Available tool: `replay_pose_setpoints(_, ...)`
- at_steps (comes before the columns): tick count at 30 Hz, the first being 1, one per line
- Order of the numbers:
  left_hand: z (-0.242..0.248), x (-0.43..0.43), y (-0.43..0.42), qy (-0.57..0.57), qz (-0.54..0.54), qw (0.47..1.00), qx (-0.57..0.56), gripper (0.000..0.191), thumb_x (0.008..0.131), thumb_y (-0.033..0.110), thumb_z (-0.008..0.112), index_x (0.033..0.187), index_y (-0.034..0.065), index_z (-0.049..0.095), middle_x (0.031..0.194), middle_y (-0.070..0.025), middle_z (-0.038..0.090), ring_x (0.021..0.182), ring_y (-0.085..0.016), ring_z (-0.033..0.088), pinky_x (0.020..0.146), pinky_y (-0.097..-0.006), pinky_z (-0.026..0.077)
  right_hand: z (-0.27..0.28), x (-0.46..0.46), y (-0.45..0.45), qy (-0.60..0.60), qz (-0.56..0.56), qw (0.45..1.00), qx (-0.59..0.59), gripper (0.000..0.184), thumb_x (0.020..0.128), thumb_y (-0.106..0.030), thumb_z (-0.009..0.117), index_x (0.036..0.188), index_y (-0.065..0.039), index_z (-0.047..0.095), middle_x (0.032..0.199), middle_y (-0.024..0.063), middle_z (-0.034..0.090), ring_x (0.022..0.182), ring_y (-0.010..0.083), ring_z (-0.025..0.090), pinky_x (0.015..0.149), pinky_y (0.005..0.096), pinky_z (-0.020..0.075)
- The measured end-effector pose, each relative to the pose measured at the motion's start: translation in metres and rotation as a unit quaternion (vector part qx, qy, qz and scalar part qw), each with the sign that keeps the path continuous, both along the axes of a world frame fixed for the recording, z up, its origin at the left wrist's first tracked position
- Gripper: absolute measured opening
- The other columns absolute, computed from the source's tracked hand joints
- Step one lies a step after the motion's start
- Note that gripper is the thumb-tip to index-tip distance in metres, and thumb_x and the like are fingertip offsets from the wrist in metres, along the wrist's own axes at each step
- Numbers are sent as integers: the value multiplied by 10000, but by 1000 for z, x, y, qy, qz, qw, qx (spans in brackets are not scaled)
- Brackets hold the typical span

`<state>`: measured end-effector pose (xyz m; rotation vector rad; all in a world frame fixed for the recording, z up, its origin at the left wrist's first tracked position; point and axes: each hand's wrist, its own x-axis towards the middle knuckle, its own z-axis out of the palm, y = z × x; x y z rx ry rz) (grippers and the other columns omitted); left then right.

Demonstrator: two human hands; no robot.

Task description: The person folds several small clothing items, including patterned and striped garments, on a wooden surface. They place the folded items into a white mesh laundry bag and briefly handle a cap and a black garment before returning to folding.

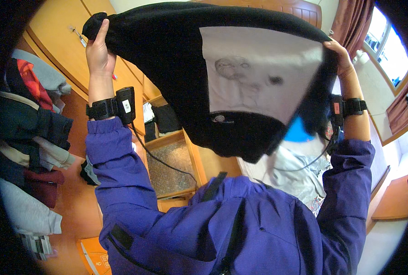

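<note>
A black garment (155, 51) with a large pale printed panel (259, 68) is spread out in the air before me, held up at both sides. My left hand (100, 56) grips a bunched end of it at the upper left, thumb pointing up. At the opposite edge, my right hand (343, 56) pinches the black cloth beside the panel's upper corner; some of its fingers are hidden behind the fabric. The garment's lower part hangs down between my arms and hides part of the bed and furniture behind it.
Below the garment, a wooden drawer (171, 165) is pulled out, with folded dark clothes (166, 118) just behind it. Clothes (35, 137) are piled at the left. Grey cloth (303, 172) and a blue thing (298, 130) lie at the right. An orange bag (94, 252) is lower left.
</note>
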<state>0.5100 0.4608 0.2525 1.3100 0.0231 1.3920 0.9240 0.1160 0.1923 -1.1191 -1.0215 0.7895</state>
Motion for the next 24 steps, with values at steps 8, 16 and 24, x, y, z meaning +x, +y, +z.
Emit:
replay_pose_setpoints(8,-2,-7,4,-4,-23,999,-34,185,824,29,606,1009,36,603,999,-85,633,911,-220,617,831,-335,503,-22,-23,13,-81,-47,980,-175,382,861,-282,556,1122,-3,565,1009,60,610,946,138,561,852,261,443)
replay_pose_setpoints(16,-11,-14,6,26,-33,999,-9,211,826,36,603,1037,26,591,1023,-109,630,979,-210,586,892,-325,458,-16,-42,19,-279,172,882,-338,304,710,-125,656,980,7,619,834,25,631,757,98,562,734,223,443)
replay_pose_setpoints(24,-25,-34,19,13,2,999,-43,259,858,78,577,1115,53,555,1041,-64,612,910,-179,581,837,-331,468,-48,-3,48,-558,-118,775,-272,271,654,-154,709,875,-29,611,730,38,595,694,131,537,666,261,424)
